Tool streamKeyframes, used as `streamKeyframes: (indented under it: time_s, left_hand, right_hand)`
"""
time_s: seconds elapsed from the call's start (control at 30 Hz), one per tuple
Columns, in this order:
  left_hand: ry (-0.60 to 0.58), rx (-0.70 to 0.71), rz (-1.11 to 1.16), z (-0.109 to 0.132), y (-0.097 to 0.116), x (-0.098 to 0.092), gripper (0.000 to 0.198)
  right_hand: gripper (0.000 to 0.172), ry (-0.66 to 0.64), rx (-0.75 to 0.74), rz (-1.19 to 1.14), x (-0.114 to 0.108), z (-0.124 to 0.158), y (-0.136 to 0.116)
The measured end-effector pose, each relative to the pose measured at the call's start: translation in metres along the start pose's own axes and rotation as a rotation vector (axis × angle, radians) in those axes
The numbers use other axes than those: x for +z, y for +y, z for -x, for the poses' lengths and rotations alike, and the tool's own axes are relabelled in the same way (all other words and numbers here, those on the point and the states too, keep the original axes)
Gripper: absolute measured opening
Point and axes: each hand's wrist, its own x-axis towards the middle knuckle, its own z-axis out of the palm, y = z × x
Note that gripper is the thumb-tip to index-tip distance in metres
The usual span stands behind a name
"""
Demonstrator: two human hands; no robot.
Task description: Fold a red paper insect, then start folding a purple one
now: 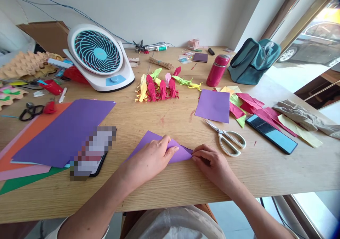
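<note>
A folded purple paper [179,156] lies on the wooden table near its front edge. Across its middle rests my left hand [156,154], pressing down with curled fingers and the thumb against the sheet. My right hand [209,161] pinches the paper's right corner between thumb and fingers. Just beyond that hand are white-handled scissors [225,136], lying with the blades apart. A flat purple square [213,105] sits behind the scissors. Further back at the centre stands a group of small folded paper figures [159,88] in red, yellow, green and pink.
At the left are stacked coloured sheets [66,129], a phone [92,152], black scissors [30,111] and a white fan [99,56]. To the right are another phone [272,133], red folded papers [248,102], a cloth [297,113], a red bottle [217,70] and a teal bag [252,62].
</note>
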Motion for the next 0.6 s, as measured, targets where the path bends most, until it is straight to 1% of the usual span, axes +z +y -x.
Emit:
streamKeyframes:
  time_s: [0.07,0.13,0.2,0.33,0.43,0.6]
  left_hand:
    - [0.050,-0.024,0.044,-0.002,-0.002,0.004,0.024]
    - [0.098,-0.092,0.145,-0.006,-0.004,0.007,0.016]
    - [0.128,-0.163,0.279,-0.009,-0.005,0.010,0.018]
    - [0.157,-0.238,0.481,-0.012,-0.008,0.015,0.020]
    - [0.182,-0.266,0.522,-0.010,-0.011,0.021,0.021]
    - [0.235,-0.256,0.540,-0.008,-0.017,0.032,0.017]
  right_hand:
    - [0.018,-0.007,0.010,-0.013,-0.001,-0.001,0.000]
    - [0.019,-0.010,0.011,-0.025,-0.001,-0.003,0.000]
    - [0.019,-0.012,0.011,-0.035,-0.001,-0.003,-0.001]
    - [0.019,-0.007,0.013,-0.034,-0.002,-0.003,-0.001]
    - [0.018,-0.004,0.008,-0.024,-0.002,-0.003,-0.002]
    - [0.017,-0.012,0.010,-0.028,-0.002,-0.004,-0.002]
